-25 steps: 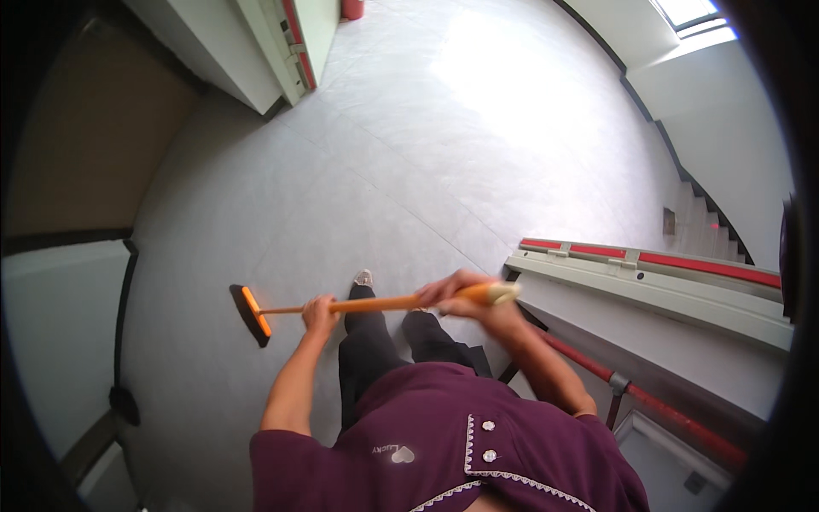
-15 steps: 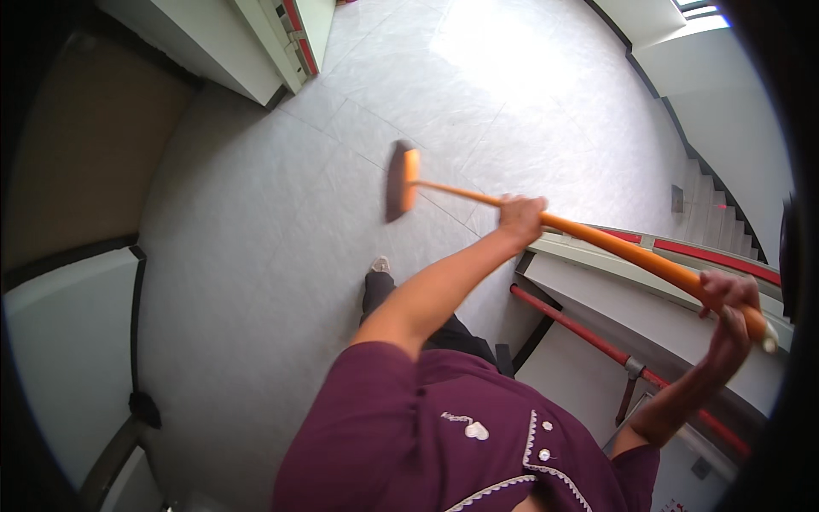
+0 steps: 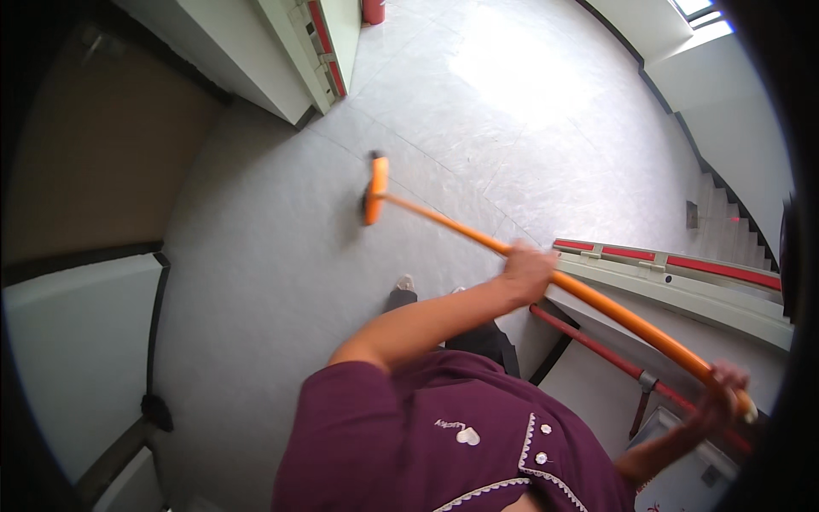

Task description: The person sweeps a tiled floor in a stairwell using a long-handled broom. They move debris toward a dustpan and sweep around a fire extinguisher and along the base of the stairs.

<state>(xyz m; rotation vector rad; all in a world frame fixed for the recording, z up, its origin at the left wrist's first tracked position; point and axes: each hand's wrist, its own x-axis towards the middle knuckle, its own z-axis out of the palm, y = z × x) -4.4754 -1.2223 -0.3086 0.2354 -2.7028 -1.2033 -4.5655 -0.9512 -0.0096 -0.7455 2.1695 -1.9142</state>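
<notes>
An orange broom slants across the view, its head out over the grey floor and its handle running back to the right. My left hand is wrapped round the middle of the handle. Close to the handle's pale-tipped end, my right hand is closed round it, somewhat blurred. The orange broom head has dark bristles on its left side. It is low, at or just above the floor; contact cannot be made out. My shoes show behind it, below my left forearm.
A door edge with a red strip and a red pipe lie close on the right. Stairs descend beyond. Another door edge and a red cylinder are at the far left, with a brown door nearer.
The broom head has shifted slightly left and turned, showing more of its orange side. Both my hands have come lower in view, still on the handle. A second shoe partly shows.
</notes>
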